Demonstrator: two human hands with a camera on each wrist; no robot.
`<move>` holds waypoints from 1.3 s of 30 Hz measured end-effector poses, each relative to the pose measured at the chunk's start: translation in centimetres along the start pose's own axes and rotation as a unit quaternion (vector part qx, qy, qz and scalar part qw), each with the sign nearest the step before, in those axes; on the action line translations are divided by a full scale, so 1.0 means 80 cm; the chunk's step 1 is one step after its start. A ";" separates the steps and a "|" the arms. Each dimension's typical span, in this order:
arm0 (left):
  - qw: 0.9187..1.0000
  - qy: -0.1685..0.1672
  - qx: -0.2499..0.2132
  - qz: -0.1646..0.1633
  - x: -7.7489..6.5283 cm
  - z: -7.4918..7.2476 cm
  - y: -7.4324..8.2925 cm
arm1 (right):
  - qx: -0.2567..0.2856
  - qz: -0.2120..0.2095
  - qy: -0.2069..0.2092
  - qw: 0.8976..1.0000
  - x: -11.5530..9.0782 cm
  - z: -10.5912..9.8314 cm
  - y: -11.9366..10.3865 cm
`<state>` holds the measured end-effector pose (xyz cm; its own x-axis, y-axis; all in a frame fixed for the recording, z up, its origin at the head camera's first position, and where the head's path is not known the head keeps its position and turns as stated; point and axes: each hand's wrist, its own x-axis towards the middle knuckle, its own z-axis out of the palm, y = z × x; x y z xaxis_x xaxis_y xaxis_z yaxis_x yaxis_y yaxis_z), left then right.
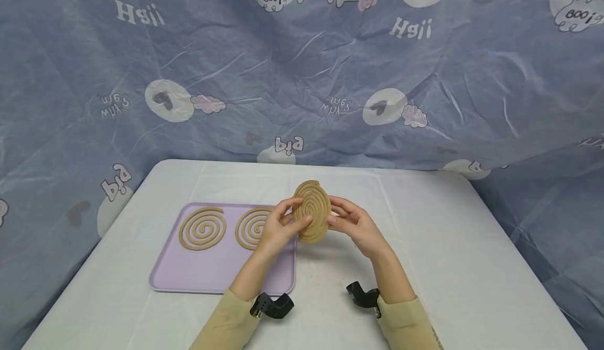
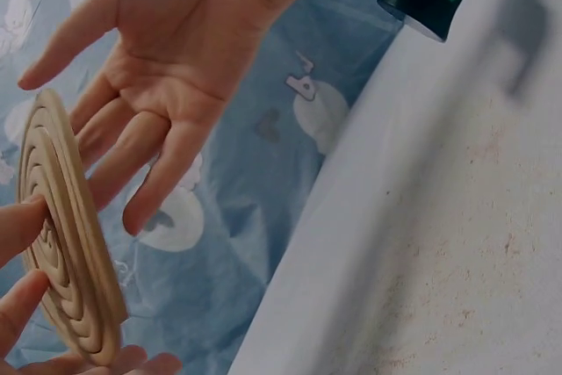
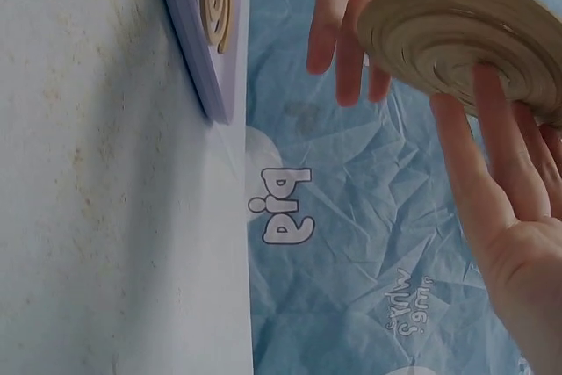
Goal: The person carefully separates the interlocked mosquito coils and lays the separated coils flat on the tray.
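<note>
A tan mosquito coil is held upright above the table, its turns packed close together and its rim thick in the left wrist view. My left hand grips it, with the thumb on the face turned toward me. My right hand is at the coil's right edge, fingertips at the rim. In the left wrist view the right hand has its palm showing and fingers extended. Two loosely wound coils, a left one and a partly covered right one, lie on a lilac tray.
The tray sits on the left side of a table covered in white cloth. A blue printed curtain hangs behind the table. Each wrist carries a black camera, a left one and a right one.
</note>
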<state>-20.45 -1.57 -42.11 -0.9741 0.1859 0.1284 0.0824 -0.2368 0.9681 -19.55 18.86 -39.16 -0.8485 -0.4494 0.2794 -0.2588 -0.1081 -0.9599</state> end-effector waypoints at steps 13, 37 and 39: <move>0.994 -0.018 0.096 0.042 -0.006 0.014 0.003 | 0.002 -0.008 0.028 1.000 0.002 0.003 0.010; 0.994 -0.005 0.089 0.069 -0.025 0.032 0.038 | 0.009 0.010 0.107 0.994 0.005 0.015 0.019; 0.994 0.002 0.082 0.067 -0.023 0.031 0.033 | 0.008 0.013 0.107 0.994 0.005 0.015 0.019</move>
<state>-17.91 -0.18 -39.25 -0.9529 0.1595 0.2578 0.2443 -0.0995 0.9646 -19.75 17.46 -40.56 -0.9341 -0.2534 0.2513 -0.2294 -0.1133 -0.9667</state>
